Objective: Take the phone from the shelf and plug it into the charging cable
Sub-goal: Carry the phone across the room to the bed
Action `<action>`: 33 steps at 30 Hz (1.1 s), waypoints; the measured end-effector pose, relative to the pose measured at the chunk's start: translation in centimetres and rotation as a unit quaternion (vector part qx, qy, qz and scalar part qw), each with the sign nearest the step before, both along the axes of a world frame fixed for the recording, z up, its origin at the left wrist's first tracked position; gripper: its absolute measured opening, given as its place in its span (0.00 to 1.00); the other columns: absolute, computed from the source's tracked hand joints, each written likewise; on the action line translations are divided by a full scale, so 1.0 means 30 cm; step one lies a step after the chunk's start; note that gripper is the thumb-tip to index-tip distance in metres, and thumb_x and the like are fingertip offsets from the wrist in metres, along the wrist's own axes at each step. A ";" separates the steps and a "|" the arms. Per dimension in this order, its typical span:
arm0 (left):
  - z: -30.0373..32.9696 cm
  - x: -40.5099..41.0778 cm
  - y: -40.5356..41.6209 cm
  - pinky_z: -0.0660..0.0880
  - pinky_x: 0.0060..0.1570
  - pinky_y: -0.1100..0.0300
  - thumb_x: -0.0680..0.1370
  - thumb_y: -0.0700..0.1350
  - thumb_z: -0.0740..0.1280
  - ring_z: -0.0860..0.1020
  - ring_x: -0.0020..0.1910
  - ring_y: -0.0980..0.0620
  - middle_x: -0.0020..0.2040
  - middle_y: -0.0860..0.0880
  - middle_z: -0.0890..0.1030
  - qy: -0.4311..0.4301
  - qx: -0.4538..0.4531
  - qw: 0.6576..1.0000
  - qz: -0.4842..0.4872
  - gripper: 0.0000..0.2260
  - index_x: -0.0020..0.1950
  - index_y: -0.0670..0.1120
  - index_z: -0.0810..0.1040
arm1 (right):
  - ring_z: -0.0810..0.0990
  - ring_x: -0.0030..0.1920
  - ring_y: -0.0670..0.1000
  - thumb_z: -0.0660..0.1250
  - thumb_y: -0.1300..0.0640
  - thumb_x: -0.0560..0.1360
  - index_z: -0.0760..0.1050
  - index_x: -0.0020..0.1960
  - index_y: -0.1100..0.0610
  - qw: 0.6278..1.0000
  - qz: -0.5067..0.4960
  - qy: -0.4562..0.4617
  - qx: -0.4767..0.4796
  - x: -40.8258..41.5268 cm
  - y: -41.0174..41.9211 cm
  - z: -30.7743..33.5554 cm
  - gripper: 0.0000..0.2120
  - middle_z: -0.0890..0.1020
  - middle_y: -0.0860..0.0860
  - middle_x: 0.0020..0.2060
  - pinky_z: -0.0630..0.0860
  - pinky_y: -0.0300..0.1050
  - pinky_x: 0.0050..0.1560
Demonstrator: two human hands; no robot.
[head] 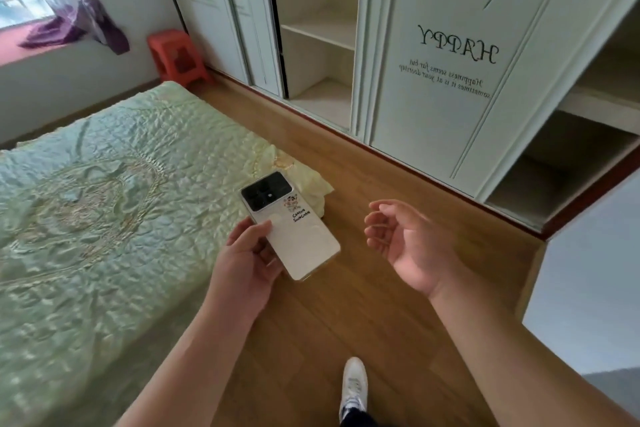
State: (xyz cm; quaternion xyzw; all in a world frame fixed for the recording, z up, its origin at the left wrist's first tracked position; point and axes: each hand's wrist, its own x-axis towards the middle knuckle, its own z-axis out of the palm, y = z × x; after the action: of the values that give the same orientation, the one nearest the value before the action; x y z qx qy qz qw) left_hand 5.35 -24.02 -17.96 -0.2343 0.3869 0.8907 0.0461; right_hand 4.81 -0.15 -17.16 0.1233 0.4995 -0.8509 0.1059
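My left hand [247, 258] grips a white phone [294, 229] by its lower left side, back facing up. The phone has a black camera block at its top and a small cartoon sticker with lettering. It hovers over the wooden floor beside the bed corner. My right hand [405, 243] is held up to the right of the phone, palm turned inward, fingers loosely curled and apart, holding nothing. No charging cable shows in this view.
A bed with a pale green quilt [104, 201] fills the left. A white wardrobe [443, 62] with open shelves [322, 35] runs along the right. A red plastic stool [176, 55] stands by the window wall. My white shoe [354, 385] is on the wooden floor.
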 end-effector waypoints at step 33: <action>0.004 -2.071 0.294 0.80 0.29 0.56 0.78 0.37 0.66 0.80 0.46 0.43 0.56 0.36 0.82 0.017 -0.006 0.993 -0.113 0.15 0.64 0.41 0.75 | 0.79 0.39 0.52 0.65 0.59 0.75 0.81 0.49 0.58 0.997 -0.034 0.049 0.053 -1.900 0.250 0.123 0.07 0.82 0.55 0.39 0.74 0.48 0.40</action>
State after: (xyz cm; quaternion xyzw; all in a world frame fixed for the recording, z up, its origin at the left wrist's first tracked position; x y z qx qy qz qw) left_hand -56.79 -15.20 -17.85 -0.1739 0.4166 0.8815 0.1383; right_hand -52.20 7.34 -13.46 0.1039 0.5440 -0.8314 0.0454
